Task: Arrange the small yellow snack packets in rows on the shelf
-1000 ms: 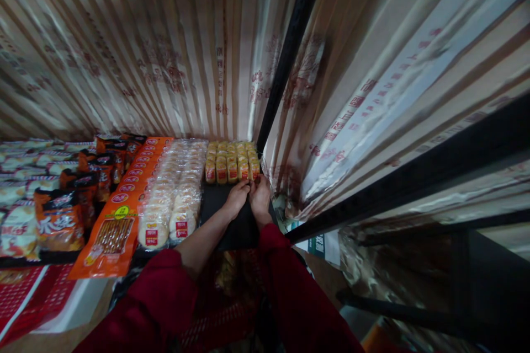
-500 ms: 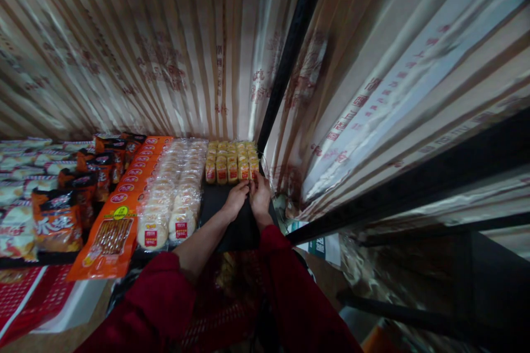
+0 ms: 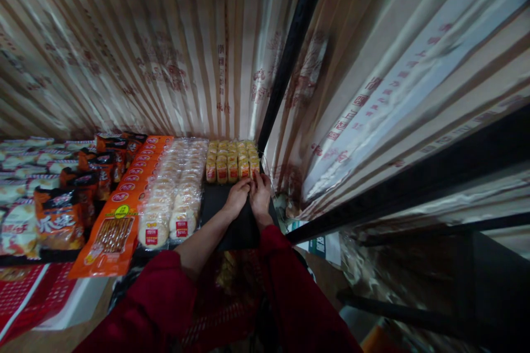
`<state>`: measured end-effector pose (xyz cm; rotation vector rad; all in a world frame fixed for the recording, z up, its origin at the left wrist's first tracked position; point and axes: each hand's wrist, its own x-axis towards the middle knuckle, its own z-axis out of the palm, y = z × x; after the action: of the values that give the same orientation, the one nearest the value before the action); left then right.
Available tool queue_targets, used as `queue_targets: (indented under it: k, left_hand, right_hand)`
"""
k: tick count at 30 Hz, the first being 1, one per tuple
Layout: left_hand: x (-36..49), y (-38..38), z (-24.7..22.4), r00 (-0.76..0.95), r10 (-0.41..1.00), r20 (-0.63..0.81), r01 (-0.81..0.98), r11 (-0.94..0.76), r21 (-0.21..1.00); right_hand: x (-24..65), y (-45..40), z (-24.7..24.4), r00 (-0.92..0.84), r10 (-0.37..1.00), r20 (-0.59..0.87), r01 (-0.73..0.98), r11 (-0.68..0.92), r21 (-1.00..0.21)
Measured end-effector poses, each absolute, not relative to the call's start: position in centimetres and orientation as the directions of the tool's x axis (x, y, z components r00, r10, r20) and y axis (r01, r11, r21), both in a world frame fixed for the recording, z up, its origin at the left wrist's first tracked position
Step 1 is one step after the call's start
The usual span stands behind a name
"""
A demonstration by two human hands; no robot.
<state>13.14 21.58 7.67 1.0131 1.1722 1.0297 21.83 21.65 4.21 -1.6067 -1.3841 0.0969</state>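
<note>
Packets (image 3: 232, 168) in yellow are sitting unmoved on the black shelf (image 3: 214, 198). My left hand (image 3: 237, 199) and right hand (image 3: 260, 197) are still meeting at their front, grip unclear, bare surface opening leftward, shelf edge running close right.

Only small things change. The right hand (image 3: 260, 194) reaches up a tiny bit more than it did one second ago, and its fingers hide a little more of the last small yellow pack (image 3: 254, 166). The left hand (image 3: 237, 198) has its fingertips a tiny bit closer to that pack. Since half a second ago, the orange packs (image 3: 105, 237) and the round white cakes (image 3: 152, 229) show slightly farther right in the view.
</note>
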Motion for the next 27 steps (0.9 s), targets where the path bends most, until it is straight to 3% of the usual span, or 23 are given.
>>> queue_targets:
  k: [12, 27]
  left_hand:
    - [12.9, 21.3, 8.4, 0.092, 0.961, -0.259, -0.174, 0.272, 0.947]
    - [12.9, 21.3, 8.6, 0.071, 0.955, -0.289, -0.129, 0.296, 0.946]
  right_hand:
    - [22.0, 21.6, 4.2, 0.289, 0.805, 0.518, 0.709, 0.183, -0.681]
    - [22.0, 21.5, 4.3, 0.269, 0.815, 0.513, 0.714, 0.188, -0.674]
